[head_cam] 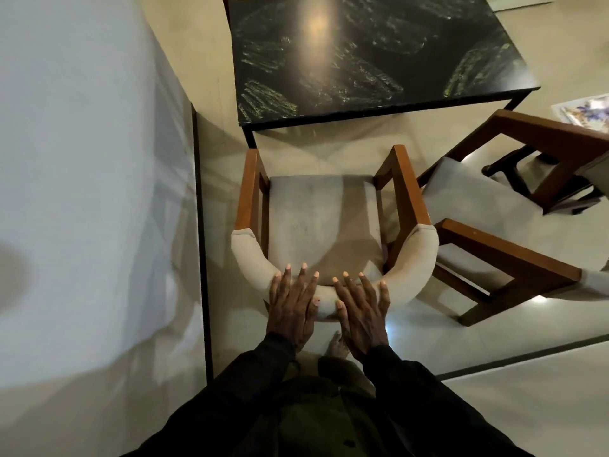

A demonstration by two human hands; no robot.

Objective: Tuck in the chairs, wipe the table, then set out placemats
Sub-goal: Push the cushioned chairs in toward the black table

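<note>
A wooden armchair (326, 212) with a grey seat and a curved cream padded backrest stands just short of the black marble-patterned table (369, 54), facing it. My left hand (291, 308) and my right hand (361, 311) lie side by side on top of the backrest's middle, fingers straight and spread, pointing at the table. A gap of bare floor shows between the chair's front and the table's near edge.
A second matching armchair (501, 225) stands to the right, angled away from the table. A white wall (82, 192) runs along the left. Printed sheets (586, 112) lie on the floor at the far right. My foot shows below the hands.
</note>
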